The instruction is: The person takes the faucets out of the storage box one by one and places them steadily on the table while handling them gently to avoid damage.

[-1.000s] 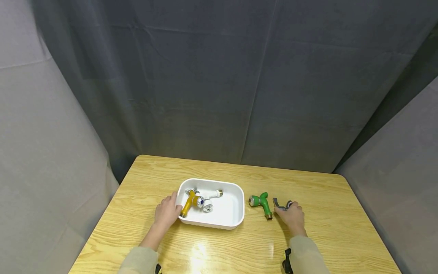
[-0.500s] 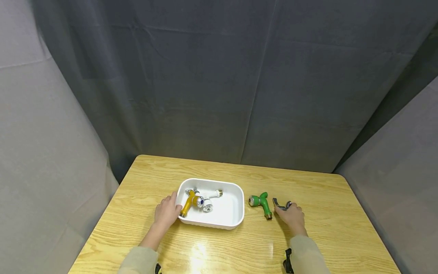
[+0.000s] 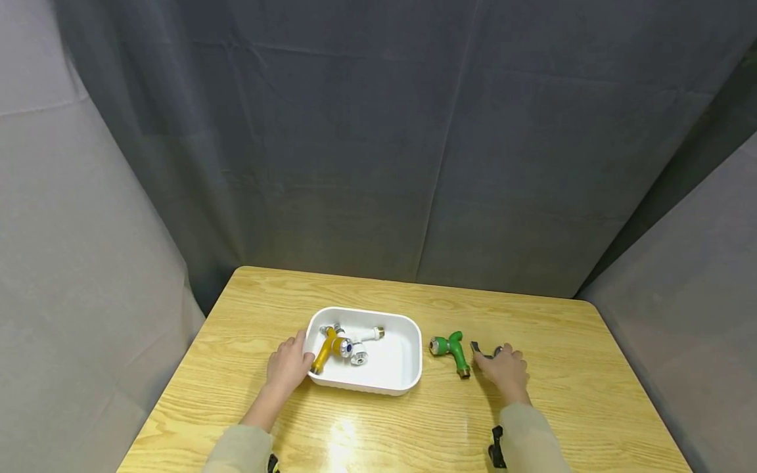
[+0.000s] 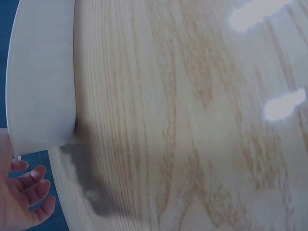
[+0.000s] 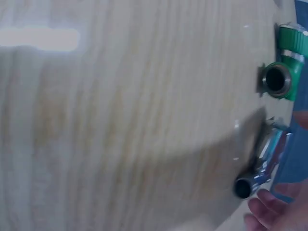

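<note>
My left hand [image 3: 288, 362] is at the left end of a white plastic tray [image 3: 408, 378], thumb over the rim and fingers along the outer side, pinching it. Inside lie a yellow faucet [image 3: 323, 353] and a white faucet [image 3: 359, 353], with another chrome-ended piece partly hidden behind the yellow one. My right hand [image 3: 505, 374] reaches over a chrome faucet [image 5: 264, 163] lying on the table and hides part of it; its thumb and relaxed fingers stand apart on either side. Left of that hand lies a green faucet [image 3: 457, 355] with a brass threaded end.
The light wooden table [image 3: 378, 427] has rounded far corners. A dark grey curtain [image 3: 355, 164] hangs behind it, with pale grey cloth panels [image 3: 89, 263] on both sides. The tray's left wall [image 4: 43, 77] shows close up in the left wrist view.
My right hand has shifted slightly forward over the chrome faucet, covering more of it. The left hand, the tray and the other faucets stay in place.
</note>
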### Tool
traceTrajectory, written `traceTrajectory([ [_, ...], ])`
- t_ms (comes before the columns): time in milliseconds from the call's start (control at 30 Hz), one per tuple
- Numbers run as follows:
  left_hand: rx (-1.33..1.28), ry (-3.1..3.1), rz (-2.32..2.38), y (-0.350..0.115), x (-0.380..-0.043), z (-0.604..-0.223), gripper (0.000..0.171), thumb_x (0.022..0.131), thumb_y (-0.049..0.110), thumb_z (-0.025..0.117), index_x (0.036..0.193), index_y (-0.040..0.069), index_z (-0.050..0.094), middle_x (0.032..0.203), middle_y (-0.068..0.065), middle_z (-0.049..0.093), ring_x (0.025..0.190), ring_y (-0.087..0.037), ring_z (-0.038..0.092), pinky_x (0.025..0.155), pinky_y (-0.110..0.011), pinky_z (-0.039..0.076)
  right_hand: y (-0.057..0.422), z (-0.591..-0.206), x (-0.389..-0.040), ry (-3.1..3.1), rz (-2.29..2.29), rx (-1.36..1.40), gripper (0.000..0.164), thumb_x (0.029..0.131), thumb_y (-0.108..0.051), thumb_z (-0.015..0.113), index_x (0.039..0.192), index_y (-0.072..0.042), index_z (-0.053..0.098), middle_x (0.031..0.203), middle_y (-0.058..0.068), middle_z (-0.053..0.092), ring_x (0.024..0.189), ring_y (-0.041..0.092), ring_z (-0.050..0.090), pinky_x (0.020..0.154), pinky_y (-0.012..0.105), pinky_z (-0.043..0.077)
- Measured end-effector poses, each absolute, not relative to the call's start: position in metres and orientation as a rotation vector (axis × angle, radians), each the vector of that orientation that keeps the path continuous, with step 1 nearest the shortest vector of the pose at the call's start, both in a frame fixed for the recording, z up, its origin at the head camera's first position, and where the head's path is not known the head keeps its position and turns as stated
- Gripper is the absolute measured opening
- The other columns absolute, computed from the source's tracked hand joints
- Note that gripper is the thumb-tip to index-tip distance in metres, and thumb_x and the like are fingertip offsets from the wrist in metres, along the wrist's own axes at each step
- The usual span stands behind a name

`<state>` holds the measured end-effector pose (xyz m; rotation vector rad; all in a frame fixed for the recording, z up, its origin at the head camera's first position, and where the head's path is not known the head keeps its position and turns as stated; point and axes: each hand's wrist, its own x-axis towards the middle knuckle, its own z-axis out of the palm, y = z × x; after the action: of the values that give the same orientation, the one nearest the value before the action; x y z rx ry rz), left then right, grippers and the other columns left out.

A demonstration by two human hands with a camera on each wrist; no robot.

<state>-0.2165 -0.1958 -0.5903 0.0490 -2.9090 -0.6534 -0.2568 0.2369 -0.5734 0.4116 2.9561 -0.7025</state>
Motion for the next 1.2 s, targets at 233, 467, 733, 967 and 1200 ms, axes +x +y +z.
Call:
traceTrajectory([
  [233, 0.051, -2.908, -0.659, -0.196, -0.217, -0.591, 0.052, 0.083, 0.023, 0.056, 0.129, 0.003, 0.045, 0.1, -0.017, 0.062, 0.087, -0.032, 0.06, 0.07, -0.046, 0.049, 0.216, -0.554, -0.27, 3.197, -0.757, 0.242, 0.075, 0.085, -0.046, 0.052, 0.138, 0.001, 0.027, 0.129, 0.033, 0.031, 0.114, 0.051, 0.032, 0.087, 0.064, 0.029],
  [467, 0.061, -2.914, -0.647, -0.196, -0.217, -0.592, 0.052, 0.083, 0.023, 0.057, 0.129, 0.003, 0.045, 0.097, -0.016, 0.062, 0.084, -0.031, 0.06, 0.068, -0.045, 0.049, 0.182, -0.543, -0.282, 3.282, -0.899, -0.221, 0.064, 0.083, -0.031, 0.06, 0.136, -0.003, 0.034, 0.13, 0.027, 0.037, 0.118, 0.044, 0.035, 0.093, 0.061, 0.028],
  [733, 0.068, -2.914, -0.658, -0.197, -0.218, -0.594, 0.051, 0.082, 0.023, 0.057, 0.128, 0.003, 0.046, 0.096, -0.016, 0.062, 0.083, -0.031, 0.059, 0.068, -0.045, 0.049, 0.133, -0.537, -0.286, 3.24, -0.886, -0.516, 0.066, 0.079, -0.03, 0.066, 0.134, -0.008, 0.038, 0.128, 0.021, 0.042, 0.118, 0.039, 0.04, 0.096, 0.058, 0.03],
  [967, 0.064, -2.903, -0.664, -0.197, -0.219, -0.594, 0.048, 0.083, 0.023, 0.058, 0.125, 0.004, 0.047, 0.093, -0.015, 0.062, 0.081, -0.03, 0.059, 0.066, -0.045, 0.049, 0.089, -0.541, -0.283, 3.185, -0.746, -0.675, 0.072, 0.075, -0.035, 0.07, 0.135, -0.01, 0.039, 0.125, 0.016, 0.046, 0.114, 0.034, 0.046, 0.095, 0.053, 0.034],
  [1200, 0.046, -2.899, -0.663, -0.196, -0.218, -0.594, 0.046, 0.082, 0.023, 0.058, 0.123, 0.003, 0.048, 0.092, -0.015, 0.061, 0.081, -0.03, 0.06, 0.065, -0.044, 0.049, 0.052, -0.544, -0.275, 3.083, -0.677, -0.804, 0.082, 0.071, -0.04, 0.072, 0.137, -0.01, 0.035, 0.126, 0.013, 0.045, 0.114, 0.031, 0.046, 0.095, 0.048, 0.036],
])
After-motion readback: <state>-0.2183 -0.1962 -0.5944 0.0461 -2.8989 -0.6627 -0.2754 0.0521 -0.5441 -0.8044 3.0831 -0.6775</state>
